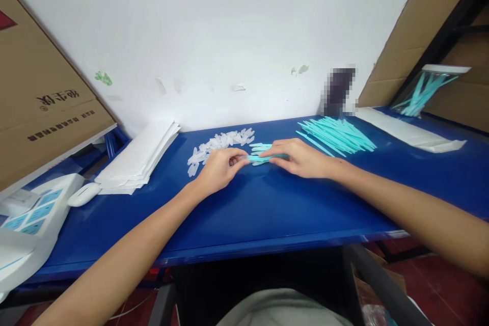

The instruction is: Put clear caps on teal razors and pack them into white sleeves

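Observation:
My right hand (300, 157) is closed around a thin turquoise stick (255, 158), held level just above the blue table. Closed in a pinch, my left hand (218, 169) grips a small translucent cap at the stick's left end; the fingers mostly hide it. Behind and beneath the fingers lie several turquoise sticks (261, 146) with pale tips. Loose translucent caps (223, 140) are scattered beyond my left hand. To the right of my right hand is a heap of turquoise sticks (338, 135).
On the blue table (248, 214), a stack of white sheets or bags (139, 158) lies left, beside a white device (57, 204). At right are a flat white packet (412, 130) and a clear container (424, 91) with turquoise sticks. Cardboard (49, 81) leans at left; a white wall stands behind.

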### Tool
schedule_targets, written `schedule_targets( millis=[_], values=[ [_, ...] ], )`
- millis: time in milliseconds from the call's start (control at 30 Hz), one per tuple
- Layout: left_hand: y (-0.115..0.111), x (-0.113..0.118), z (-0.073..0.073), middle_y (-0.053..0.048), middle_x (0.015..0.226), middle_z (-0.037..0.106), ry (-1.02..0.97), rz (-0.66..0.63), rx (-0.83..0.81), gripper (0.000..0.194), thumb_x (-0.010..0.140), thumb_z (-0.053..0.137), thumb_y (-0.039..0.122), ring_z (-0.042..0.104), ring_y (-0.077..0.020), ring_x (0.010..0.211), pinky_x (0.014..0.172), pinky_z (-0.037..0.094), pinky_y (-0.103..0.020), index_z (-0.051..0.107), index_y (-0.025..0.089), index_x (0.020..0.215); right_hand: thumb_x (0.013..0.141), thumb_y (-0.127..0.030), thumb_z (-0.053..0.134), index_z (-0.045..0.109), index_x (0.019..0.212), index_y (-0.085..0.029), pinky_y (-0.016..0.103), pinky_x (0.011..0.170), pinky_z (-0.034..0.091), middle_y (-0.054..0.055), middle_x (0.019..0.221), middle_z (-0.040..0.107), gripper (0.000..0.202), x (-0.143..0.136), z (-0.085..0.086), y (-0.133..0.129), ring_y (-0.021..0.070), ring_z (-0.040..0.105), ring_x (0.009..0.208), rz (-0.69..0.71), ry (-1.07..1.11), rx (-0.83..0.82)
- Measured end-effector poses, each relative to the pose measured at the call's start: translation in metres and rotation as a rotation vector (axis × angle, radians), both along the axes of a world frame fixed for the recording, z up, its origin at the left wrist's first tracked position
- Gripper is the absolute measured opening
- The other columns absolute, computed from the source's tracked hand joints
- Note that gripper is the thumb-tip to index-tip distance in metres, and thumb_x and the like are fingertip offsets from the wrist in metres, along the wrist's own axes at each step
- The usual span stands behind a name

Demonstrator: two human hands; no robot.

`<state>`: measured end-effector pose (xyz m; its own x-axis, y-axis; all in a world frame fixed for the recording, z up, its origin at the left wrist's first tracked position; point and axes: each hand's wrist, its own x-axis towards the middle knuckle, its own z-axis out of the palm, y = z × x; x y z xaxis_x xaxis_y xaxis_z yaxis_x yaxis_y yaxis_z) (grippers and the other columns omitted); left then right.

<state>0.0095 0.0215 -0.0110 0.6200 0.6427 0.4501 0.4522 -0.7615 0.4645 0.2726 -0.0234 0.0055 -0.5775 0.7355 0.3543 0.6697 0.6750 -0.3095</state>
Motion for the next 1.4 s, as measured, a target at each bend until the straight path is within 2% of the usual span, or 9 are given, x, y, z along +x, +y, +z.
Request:
schedule_targets(
  millis=[100, 367, 633, 767, 900, 1067, 1233, 1333, 1400],
  values=[
    [-0.001, 0.000, 0.001, -0.005, 0.093, 0.078, 0.000, -0.016, 0.068, 0.020, 0.097, 0.064, 0.027, 0.070, -0.0176, 0.078, 0.076, 0.053, -0.028, 0.076, 0.018, 0.111, 0.100, -0.032, 0.055, 0.077, 0.123, -0.019, 0.029, 0.065, 0.042, 0.008, 0.090, 0.073, 0.035, 0.002, 0.002, 0.002, 0.0169, 0.061, 0.070, -0.016, 0.099, -0.069],
    [0.001, -0.006, 0.004, -0.008, 0.091, 0.078, 0.141, -0.142, 0.232, 0.026, 0.104, 0.054, 0.029, 0.071, -0.0196, 0.080, 0.076, 0.053, -0.029, 0.075, 0.017, 0.110, 0.092, -0.036, 0.065, 0.079, 0.121, -0.020, 0.028, 0.063, 0.045, 0.007, 0.106, 0.079, 0.035, 0.001, 0.008, -0.003, 0.0172, 0.063, 0.076, 0.040, 0.199, -0.337],
    [-0.008, 0.002, 0.001, -0.005, 0.090, 0.077, 0.074, -0.171, 0.148, 0.023, 0.103, 0.055, 0.030, 0.070, -0.0169, 0.077, 0.074, 0.052, -0.027, 0.075, 0.020, 0.108, 0.095, -0.041, 0.064, 0.079, 0.119, -0.021, 0.029, 0.065, 0.045, 0.008, 0.102, 0.079, 0.035, -0.004, 0.007, -0.006, 0.0173, 0.063, 0.075, 0.076, 0.221, -0.306],
    [0.002, -0.001, 0.012, -0.005, 0.090, 0.076, 0.123, -0.046, 0.180, 0.033, 0.103, 0.056, 0.040, 0.068, -0.0186, 0.079, 0.078, 0.049, -0.030, 0.071, 0.019, 0.123, 0.097, -0.038, 0.060, 0.077, 0.122, -0.021, 0.030, 0.070, 0.045, 0.009, 0.095, 0.075, 0.035, -0.003, 0.007, 0.000, 0.0184, 0.062, 0.075, -0.042, 0.162, -0.079],
    [0.017, -0.018, 0.018, 0.002, 0.067, 0.068, 0.251, 0.127, 0.206, 0.040, 0.107, 0.044, 0.041, 0.061, -0.0169, 0.063, 0.091, 0.043, -0.039, 0.067, 0.020, 0.132, 0.104, -0.031, 0.044, 0.069, 0.135, -0.016, 0.037, 0.082, 0.046, 0.014, 0.107, 0.072, 0.043, 0.008, 0.005, 0.006, 0.0246, 0.065, 0.090, -0.141, 0.033, 0.038],
    [0.035, -0.036, 0.012, 0.000, 0.058, 0.063, 0.287, 0.274, 0.134, 0.037, 0.101, 0.045, 0.034, 0.059, -0.0185, 0.055, 0.069, 0.043, -0.031, 0.075, 0.017, 0.115, 0.102, -0.027, 0.042, 0.067, 0.136, -0.014, 0.040, 0.083, 0.047, 0.016, 0.107, 0.070, 0.045, 0.017, -0.005, 0.014, 0.0294, 0.063, 0.097, -0.190, -0.084, 0.088],
    [0.037, -0.033, 0.006, -0.011, 0.098, 0.070, 0.409, 0.241, 0.273, 0.042, 0.102, 0.040, 0.034, 0.066, -0.0237, 0.084, 0.076, 0.049, -0.034, 0.072, 0.018, 0.124, 0.101, -0.027, 0.043, 0.069, 0.133, -0.016, 0.041, 0.084, 0.046, 0.016, 0.109, 0.072, 0.042, 0.014, -0.014, 0.019, 0.0305, 0.063, 0.100, -0.179, -0.145, 0.120],
    [0.033, -0.028, 0.004, -0.017, 0.125, 0.062, 0.527, 0.240, 0.301, 0.048, 0.104, 0.036, 0.040, 0.062, -0.0330, 0.108, 0.091, 0.049, -0.047, 0.066, 0.019, 0.136, 0.103, -0.036, 0.043, 0.069, 0.133, -0.016, 0.044, 0.087, 0.044, 0.018, 0.116, 0.071, 0.045, 0.014, -0.010, 0.018, 0.0333, 0.062, 0.107, -0.221, -0.154, 0.140],
    [0.033, -0.026, 0.002, -0.019, 0.145, 0.054, 0.563, 0.218, 0.266, 0.050, 0.105, 0.033, 0.041, 0.052, -0.0389, 0.130, 0.103, 0.043, -0.058, 0.059, 0.019, 0.143, 0.103, -0.040, 0.042, 0.072, 0.128, -0.017, 0.048, 0.092, 0.041, 0.018, 0.120, 0.071, 0.045, 0.018, -0.001, 0.016, 0.0350, 0.062, 0.111, -0.307, -0.111, 0.178]
  ],
)
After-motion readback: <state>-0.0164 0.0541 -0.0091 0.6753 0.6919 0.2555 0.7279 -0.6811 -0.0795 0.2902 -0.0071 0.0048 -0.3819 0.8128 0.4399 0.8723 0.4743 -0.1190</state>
